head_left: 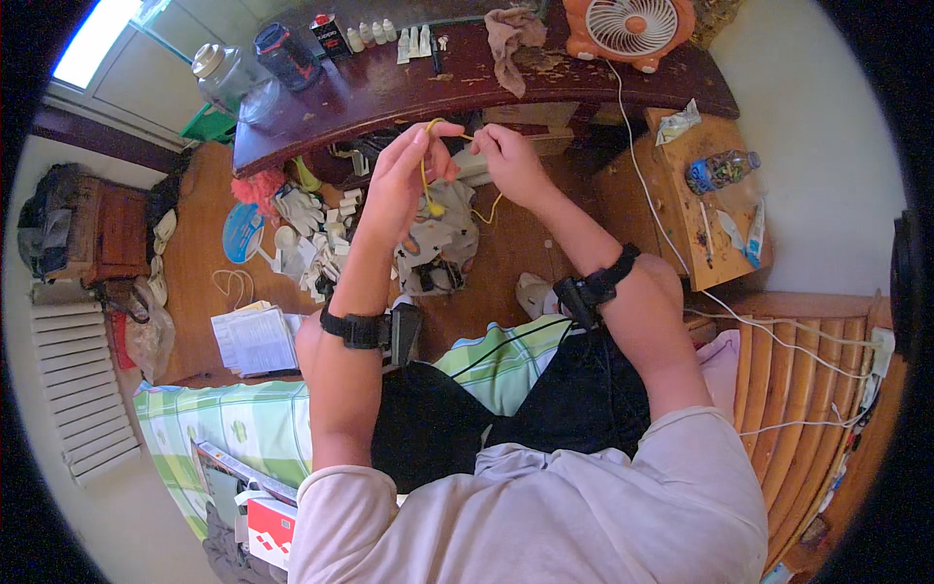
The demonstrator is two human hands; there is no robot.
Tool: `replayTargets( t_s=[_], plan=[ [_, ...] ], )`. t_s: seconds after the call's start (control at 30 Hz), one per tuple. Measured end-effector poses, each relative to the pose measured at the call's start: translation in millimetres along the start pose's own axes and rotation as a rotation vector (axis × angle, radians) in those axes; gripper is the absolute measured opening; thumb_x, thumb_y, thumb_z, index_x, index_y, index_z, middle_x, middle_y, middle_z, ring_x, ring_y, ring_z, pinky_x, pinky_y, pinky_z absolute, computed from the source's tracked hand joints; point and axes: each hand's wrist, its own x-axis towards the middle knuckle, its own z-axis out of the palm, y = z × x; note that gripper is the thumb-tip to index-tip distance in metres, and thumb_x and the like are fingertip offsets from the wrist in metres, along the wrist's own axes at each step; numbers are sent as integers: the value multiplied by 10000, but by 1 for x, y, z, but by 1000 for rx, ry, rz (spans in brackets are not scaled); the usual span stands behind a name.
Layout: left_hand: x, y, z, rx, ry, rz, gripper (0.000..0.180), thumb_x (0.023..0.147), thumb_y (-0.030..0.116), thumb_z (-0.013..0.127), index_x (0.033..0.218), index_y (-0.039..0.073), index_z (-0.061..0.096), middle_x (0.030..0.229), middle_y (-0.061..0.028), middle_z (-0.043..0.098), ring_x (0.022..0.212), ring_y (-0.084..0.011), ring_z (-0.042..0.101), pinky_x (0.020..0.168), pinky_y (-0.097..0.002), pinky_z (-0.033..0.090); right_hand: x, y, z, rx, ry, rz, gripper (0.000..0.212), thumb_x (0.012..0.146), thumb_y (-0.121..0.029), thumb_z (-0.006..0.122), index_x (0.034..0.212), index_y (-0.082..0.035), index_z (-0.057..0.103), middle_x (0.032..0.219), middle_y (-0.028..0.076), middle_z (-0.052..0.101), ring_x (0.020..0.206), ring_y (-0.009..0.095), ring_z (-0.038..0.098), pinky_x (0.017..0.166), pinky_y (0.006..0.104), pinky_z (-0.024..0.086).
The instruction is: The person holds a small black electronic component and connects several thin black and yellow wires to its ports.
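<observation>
Over the floor in front of me, a thin yellow cord [423, 176] is strung between my two hands. It loops over the raised fingers of my left hand [397, 175], which pinches and steadies it. A small yellow lump [435, 208] hangs from the cord below those fingers; what it is cannot be made out. My right hand [511, 167], a little to the right and about level, is closed with thumb and forefinger pinched on the cord. A loose length of yellow cord [493, 208] dangles beneath the right hand.
Ahead stands a dark red table [389, 92] with an orange fan [632, 29], a cloth [511, 44], bottles and a jar [222, 73]. Gloves and white pieces clutter the floor at left, near papers [255, 339]. A wooden stand [705, 224] at right bears a plastic bottle [722, 171].
</observation>
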Motion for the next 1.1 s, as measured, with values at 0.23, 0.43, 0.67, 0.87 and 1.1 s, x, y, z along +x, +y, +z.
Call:
replayTargets(
  t_s=[0.23,0.43,0.67,0.87,1.1],
  plan=[
    [3,6,5,-2,168,7,429,966,333,337,1254,37,450,598,22,371,556,-91,390,583,-259,414,-16,23,21,46,59,171,261,898,-214,449,786,-9,564,728,147,592,682,275,576,638,368,440],
    [3,-4,-5,-38,212,-4,396,984,279,307,1262,20,417,582,30,303,480,-62,279,416,-205,257,-35,23,40,19,-207,86,212,872,-180,453,809,-9,561,771,171,595,733,322,579,668,398,447],
    [17,-29,-19,-114,405,76,352,960,165,358,1284,28,384,650,11,361,583,-100,389,581,-232,380,-53,-8,55,46,-400,-17,196,836,-172,470,789,1,548,761,193,584,745,367,573,679,425,445],
    [19,-40,-35,301,422,102,385,935,81,388,1314,14,372,665,5,414,651,-114,484,661,-262,432,-48,-32,45,216,-394,117,180,808,-147,482,787,10,568,720,181,594,695,304,597,647,407,448],
    [5,-26,-18,483,175,-169,309,945,176,381,1136,-23,520,675,6,492,573,-80,455,527,-222,383,-25,-38,19,421,-278,86,158,846,-111,486,754,11,528,714,26,567,687,78,510,639,241,413]
  ],
)
